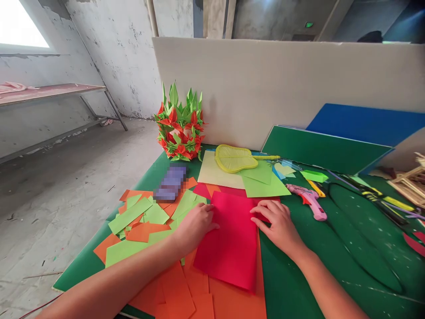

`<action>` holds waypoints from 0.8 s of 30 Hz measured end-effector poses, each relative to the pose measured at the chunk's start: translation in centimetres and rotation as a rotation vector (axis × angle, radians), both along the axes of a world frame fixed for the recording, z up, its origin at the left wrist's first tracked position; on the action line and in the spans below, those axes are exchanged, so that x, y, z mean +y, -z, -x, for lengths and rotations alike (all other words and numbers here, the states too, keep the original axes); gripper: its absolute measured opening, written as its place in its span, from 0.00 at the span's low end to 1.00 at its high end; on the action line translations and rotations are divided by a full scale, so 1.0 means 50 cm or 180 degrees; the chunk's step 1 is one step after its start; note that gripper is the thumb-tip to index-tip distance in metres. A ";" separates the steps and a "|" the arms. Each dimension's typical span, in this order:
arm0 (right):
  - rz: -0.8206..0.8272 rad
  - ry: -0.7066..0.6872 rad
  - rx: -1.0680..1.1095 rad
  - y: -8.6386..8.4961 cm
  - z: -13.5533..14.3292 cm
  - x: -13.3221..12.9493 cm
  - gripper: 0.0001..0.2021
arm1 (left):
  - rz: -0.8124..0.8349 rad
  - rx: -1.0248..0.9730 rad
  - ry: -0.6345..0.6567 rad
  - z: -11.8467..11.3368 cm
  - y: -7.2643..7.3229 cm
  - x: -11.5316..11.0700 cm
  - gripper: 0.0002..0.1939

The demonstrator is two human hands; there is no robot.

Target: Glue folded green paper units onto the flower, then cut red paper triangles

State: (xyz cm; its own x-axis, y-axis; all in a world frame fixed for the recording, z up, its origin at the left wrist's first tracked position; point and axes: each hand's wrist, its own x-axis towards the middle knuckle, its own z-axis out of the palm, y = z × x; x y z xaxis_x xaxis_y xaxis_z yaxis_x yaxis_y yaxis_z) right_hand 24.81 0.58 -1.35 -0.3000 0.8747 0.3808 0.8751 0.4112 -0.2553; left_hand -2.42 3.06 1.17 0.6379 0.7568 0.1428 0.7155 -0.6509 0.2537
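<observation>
A red paper sheet (pixel 232 241) lies in front of me on top of orange sheets (pixel 237 299), its right side looking folded over. At its upper left edge rests my left hand (pixel 195 223), fingers bent and thumb apart, touching the paper. My right hand (pixel 274 221) is at the upper right edge, fingers spread and curved, fingertips at the paper's side. More red paper shows behind the sheet. Green and orange paper pieces (pixel 142 221) are scattered beside my left forearm.
A green and orange folded-paper piece (pixel 181 128) stands at the back left, near a blurred phone (pixel 171 183). A yellow leaf-shaped fan (pixel 235 158) lies on pale sheets. To the right are a pink glue gun (pixel 310 201), its cable, and cutters (pixel 378 199).
</observation>
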 end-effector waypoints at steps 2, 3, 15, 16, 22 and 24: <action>0.0024 -0.0130 0.0144 -0.010 0.016 -0.008 0.11 | -0.0094 0.0107 0.0052 -0.002 0.000 -0.001 0.15; 0.0056 -0.0233 0.0211 -0.016 0.028 -0.013 0.11 | -0.0139 0.0144 0.0078 -0.003 0.000 -0.001 0.15; 0.0899 -0.0949 0.0267 -0.029 0.150 -0.068 0.16 | -0.0191 0.0296 0.0056 0.002 0.012 -0.002 0.07; 0.0913 -0.0894 0.0237 -0.027 0.145 -0.065 0.14 | -0.0195 0.0349 0.0042 0.000 0.009 -0.002 0.07; 0.0871 -0.0264 0.0141 -0.018 0.069 -0.022 0.06 | -0.0237 0.0303 0.0052 -0.001 0.008 0.000 0.13; 0.0755 -0.0013 0.0126 -0.014 0.036 -0.008 0.08 | -0.0256 0.0194 0.0073 0.002 0.014 0.001 0.14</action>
